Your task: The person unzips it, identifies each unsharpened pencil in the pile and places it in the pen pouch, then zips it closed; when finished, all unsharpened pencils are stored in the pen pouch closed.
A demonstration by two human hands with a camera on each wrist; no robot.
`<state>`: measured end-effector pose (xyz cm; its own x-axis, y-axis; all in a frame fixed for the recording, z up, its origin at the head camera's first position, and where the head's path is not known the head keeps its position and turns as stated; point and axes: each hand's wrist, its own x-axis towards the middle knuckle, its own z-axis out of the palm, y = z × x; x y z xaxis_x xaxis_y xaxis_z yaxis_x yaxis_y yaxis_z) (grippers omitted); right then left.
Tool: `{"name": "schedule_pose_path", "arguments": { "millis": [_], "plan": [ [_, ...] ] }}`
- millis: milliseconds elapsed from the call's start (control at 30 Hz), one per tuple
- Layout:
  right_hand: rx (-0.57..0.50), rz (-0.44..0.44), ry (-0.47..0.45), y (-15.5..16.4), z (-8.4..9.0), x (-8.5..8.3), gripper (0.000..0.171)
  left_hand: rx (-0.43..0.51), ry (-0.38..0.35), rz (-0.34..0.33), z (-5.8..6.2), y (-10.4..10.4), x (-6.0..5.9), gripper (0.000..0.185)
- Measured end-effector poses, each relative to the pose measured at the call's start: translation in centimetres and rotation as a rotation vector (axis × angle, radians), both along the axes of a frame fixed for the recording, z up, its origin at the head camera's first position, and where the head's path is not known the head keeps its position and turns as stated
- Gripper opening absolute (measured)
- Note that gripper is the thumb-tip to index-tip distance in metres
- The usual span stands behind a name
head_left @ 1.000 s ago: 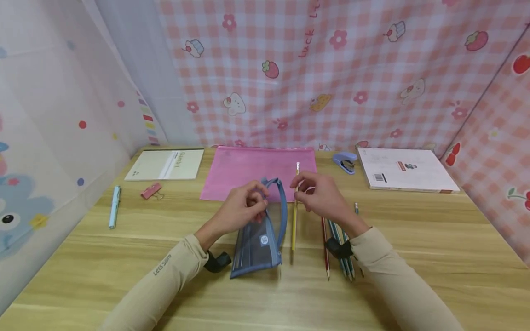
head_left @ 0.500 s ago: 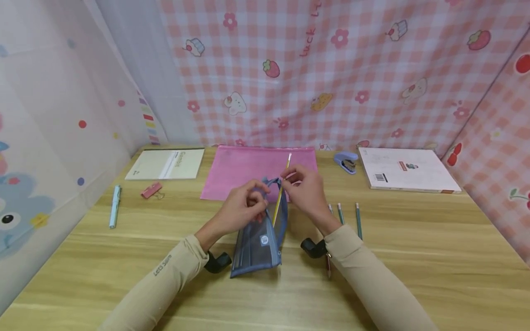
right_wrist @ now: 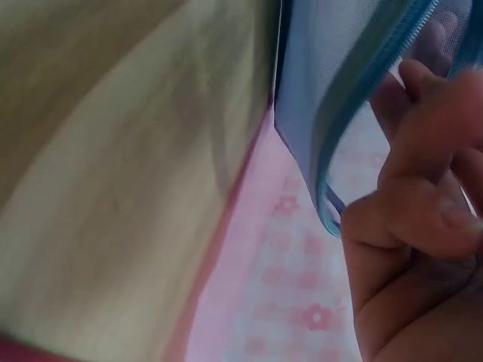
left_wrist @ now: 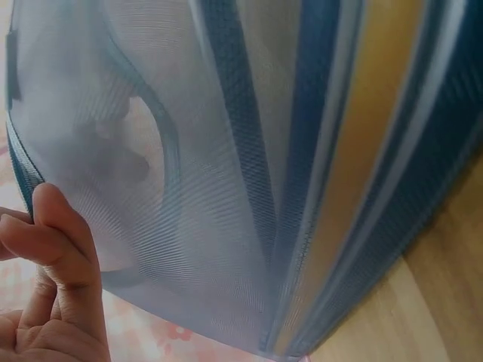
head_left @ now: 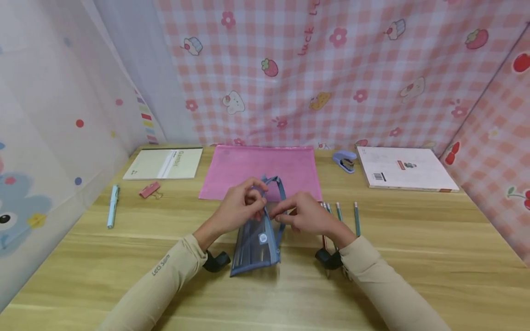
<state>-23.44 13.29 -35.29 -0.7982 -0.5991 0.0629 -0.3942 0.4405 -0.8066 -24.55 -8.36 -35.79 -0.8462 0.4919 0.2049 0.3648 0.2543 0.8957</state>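
Blue mesh pencil pouch [head_left: 257, 239] stands on edge at the middle of the wooden bench [head_left: 434, 257], its open mouth toward the far side, overlapping the near edge of a pink zip folder [head_left: 258, 170]. Left hand [head_left: 240, 209] pinches the pouch's upper rim, fingers curled round the zipper edge; left wrist view shows the thumb [left_wrist: 64, 249] against the mesh, with long pencil-like shapes inside — one yellowish, others blue.

Right hand [head_left: 304, 216] is at the pouch's right side, fingers bent and touching the zipper edge; right wrist view shows a fingertip [right_wrist: 423, 83] against the blue zipper tape [right_wrist: 362, 105]. Whether it truly grips the tape — cannot tell for certain, but the fingers curl round it.

Loose pencils [head_left: 339, 214] lie on the bench just right of the right hand, partly hidden by the wrist.

Elsewhere on the bench: a white book [head_left: 406, 169] far right, a blue stapler [head_left: 344, 161] beside it, a pale notebook [head_left: 165, 163] far left, a pink binder clip [head_left: 150, 189], a light blue pen [head_left: 112, 206].
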Motion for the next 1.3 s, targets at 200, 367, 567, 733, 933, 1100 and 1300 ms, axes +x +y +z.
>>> {"name": "schedule_pose_path", "arguments": {
  "millis": [200,367,567,733,933,1100,1300],
  "plan": [
    [0.012,-0.011,0.031,0.6,0.5,0.3,0.019,-0.007,0.001,0.015,0.0,-0.2,0.2,0.022],
    [0.030,-0.065,0.074,1.1,0.1,2.2,0.012,-0.001,0.004,0.026,-0.1,-0.2,0.2,0.021],
    [-0.027,0.023,-0.245,0.9,-1.2,5.5,0.015,0.005,0.023,0.037,-0.3,-0.5,0.2,0.018],
    [-0.178,0.071,-0.548,0.4,-2.0,6.7,0.030,-0.007,0.051,0.065,-0.2,-0.9,0.3,0.013],
    [-0.258,0.084,-0.564,0.4,-2.4,6.9,0.036,-0.019,0.067,0.080,-0.3,-1.4,0.2,0.018],
    [-0.228,0.036,-0.447,0.9,-1.4,6.7,0.029,-0.020,0.077,0.092,0.3,-1.6,0.2,0.030],
    [-0.034,0.045,-0.024,0.0,-1.0,7.1,0.014,-0.017,0.066,0.094,0.5,-1.9,0.1,0.031]
  ]
}}
